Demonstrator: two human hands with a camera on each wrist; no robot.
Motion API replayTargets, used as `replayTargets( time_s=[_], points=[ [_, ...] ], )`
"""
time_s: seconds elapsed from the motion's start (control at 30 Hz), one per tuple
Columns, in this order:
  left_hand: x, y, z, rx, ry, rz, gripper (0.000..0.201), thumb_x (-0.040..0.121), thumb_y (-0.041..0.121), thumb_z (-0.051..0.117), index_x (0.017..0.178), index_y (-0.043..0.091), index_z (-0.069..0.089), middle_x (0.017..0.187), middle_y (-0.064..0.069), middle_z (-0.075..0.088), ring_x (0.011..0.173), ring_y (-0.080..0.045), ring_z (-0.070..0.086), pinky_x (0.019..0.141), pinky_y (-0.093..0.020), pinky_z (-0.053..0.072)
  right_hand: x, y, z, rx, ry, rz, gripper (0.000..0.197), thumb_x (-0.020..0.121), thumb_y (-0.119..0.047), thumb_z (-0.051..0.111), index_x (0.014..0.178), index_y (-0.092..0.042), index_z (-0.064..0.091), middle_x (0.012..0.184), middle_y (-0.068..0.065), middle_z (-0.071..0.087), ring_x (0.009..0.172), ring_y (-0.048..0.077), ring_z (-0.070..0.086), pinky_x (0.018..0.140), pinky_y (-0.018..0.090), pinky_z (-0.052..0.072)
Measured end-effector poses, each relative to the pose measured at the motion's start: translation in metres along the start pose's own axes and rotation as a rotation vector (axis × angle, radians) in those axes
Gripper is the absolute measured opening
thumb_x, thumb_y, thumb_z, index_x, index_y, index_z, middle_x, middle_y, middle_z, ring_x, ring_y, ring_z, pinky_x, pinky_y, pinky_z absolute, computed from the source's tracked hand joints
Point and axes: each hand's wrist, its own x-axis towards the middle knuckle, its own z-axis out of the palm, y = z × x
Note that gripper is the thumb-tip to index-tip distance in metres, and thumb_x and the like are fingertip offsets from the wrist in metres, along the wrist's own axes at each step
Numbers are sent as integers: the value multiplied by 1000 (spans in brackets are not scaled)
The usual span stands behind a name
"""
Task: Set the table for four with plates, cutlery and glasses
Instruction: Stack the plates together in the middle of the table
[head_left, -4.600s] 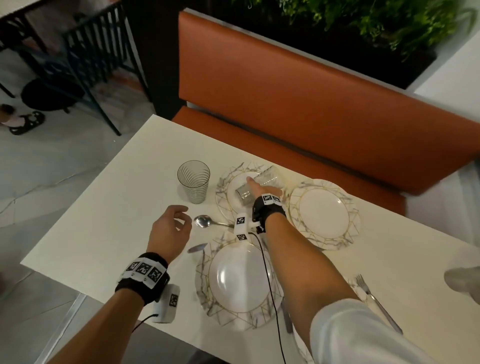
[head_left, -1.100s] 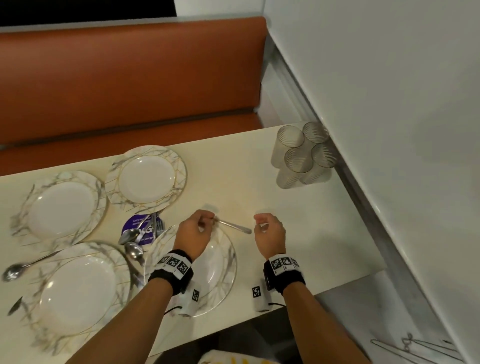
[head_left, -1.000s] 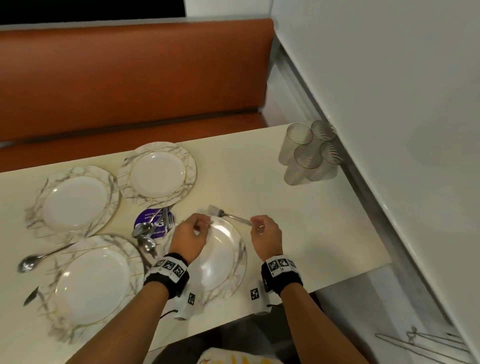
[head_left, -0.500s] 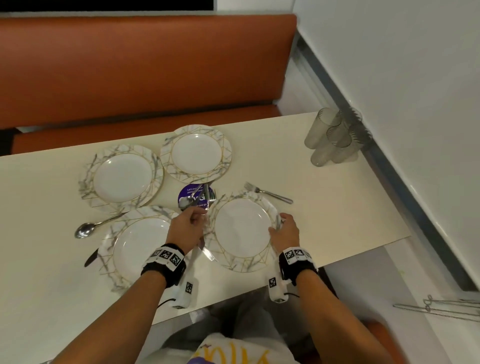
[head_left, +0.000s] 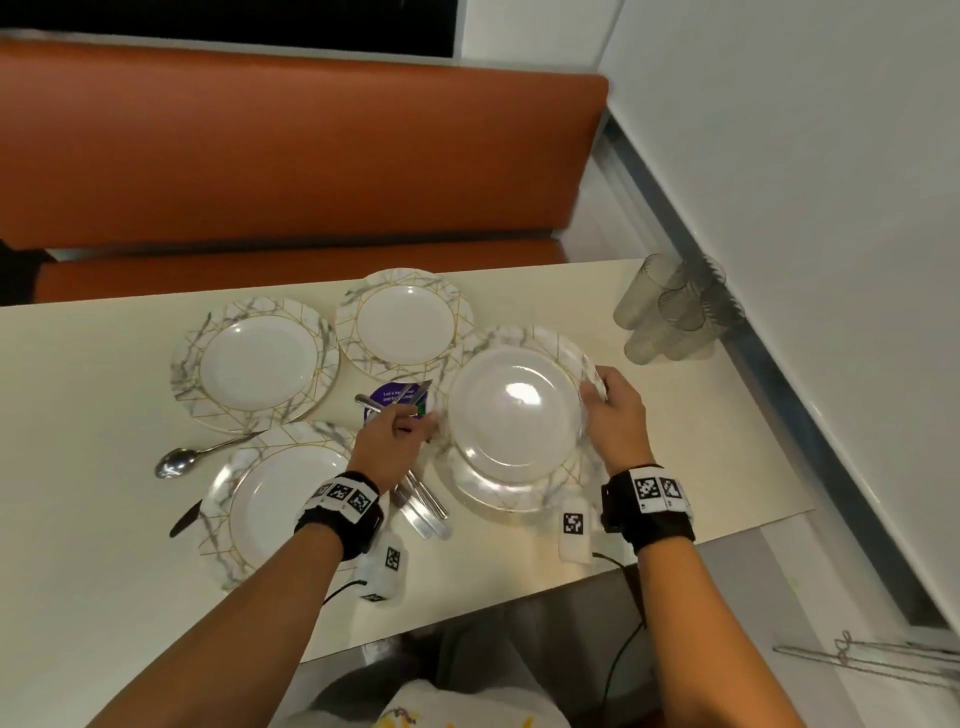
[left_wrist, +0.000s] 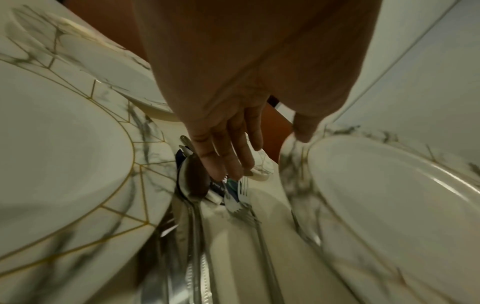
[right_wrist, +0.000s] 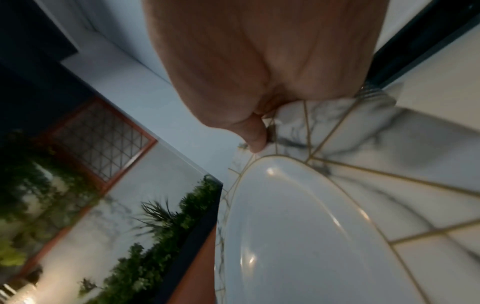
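The marble-patterned plate (head_left: 514, 415), beside the cutlery (head_left: 423, 512) on the table (head_left: 701, 441), was pinched at its right rim by the right hand (head_left: 618, 421); its left rim was touched by the thumb of the left hand (head_left: 389, 441), the fingers (left_wrist: 228, 148) being straight

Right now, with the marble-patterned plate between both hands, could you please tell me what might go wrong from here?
The right hand grips the gold-lined marble-patterned plate by its rim, while the left hand touches it only with the thumb; it could tip or slip.
The cluster of clear ribbed glasses stands close on the right; a swing could knock them.
The loose steel cutlery beside the plate could get dragged.
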Motion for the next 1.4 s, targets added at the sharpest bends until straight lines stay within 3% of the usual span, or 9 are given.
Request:
replayTargets(
  time_s=[0.13,0.3,0.57,0.63,0.8,0.93,1.03,1.17,1.4],
  points=[
    [8,13,0,-201,-13,-153,73,77,76,72,112,11,70,91,3,73,87,-18,71,73,-30,55,18,-23,33,238,-30,72,15,101,-15,54,95,-27,60,93,-8,63,86,8,58,80,26,47],
    [25,9,-25,-743,209,-369,45,85,30,84,121,6,69,108,-10,78,103,-30,74,88,-45,61,41,-12,99,136,-288,170,25,101,-36,52,102,-14,63,101,4,65,92,21,59,83,35,47],
    [30,-27,-93,-626,630,-424,26,79,26,88,85,10,67,88,-6,71,87,-26,67,89,-38,57,128,-22,174,-187,-444,194,36,94,-14,57,130,-17,55,124,2,59,110,23,59,87,27,45],
    [23,-27,-102,-616,674,-435,24,83,25,85,83,10,67,82,-4,68,81,-23,64,80,-31,54,153,-24,189,-266,-363,197,46,88,-12,61,133,-14,50,133,10,58,119,31,58,94,36,50],
    [8,-20,-109,-590,803,-468,24,87,21,82,89,23,58,100,-6,70,98,-29,68,98,-40,54,193,-26,211,-466,-317,272,71,86,-20,69,144,-5,31,148,17,41,133,40,45,104,49,47],
    [3,-8,-106,-530,840,-479,26,88,23,80,101,16,59,108,-9,68,101,-30,65,92,-37,52,213,-16,208,-430,-429,363,76,85,-19,63,152,-3,31,152,17,44,132,37,52,106,45,47],
    [5,-1,-102,-496,822,-464,36,89,23,79,115,16,56,114,-9,66,104,-30,63,99,-43,52,227,-14,199,-396,-422,324,41,86,-13,59,125,0,62,130,17,65,107,35,64,85,35,52],
    [14,8,-97,-452,785,-434,34,88,26,80,114,16,62,111,-9,68,109,-33,66,102,-47,53,242,-27,166,-385,-437,202,22,94,-13,49,100,-2,68,114,19,70,105,38,65,82,35,51],
    [34,29,-75,-419,686,-357,38,88,26,80,121,10,69,111,-8,72,107,-29,67,94,-36,52,252,-58,71,-236,-296,-152,26,104,-22,43,117,-12,63,108,7,63,99,26,57,85,36,45]
  ],
)
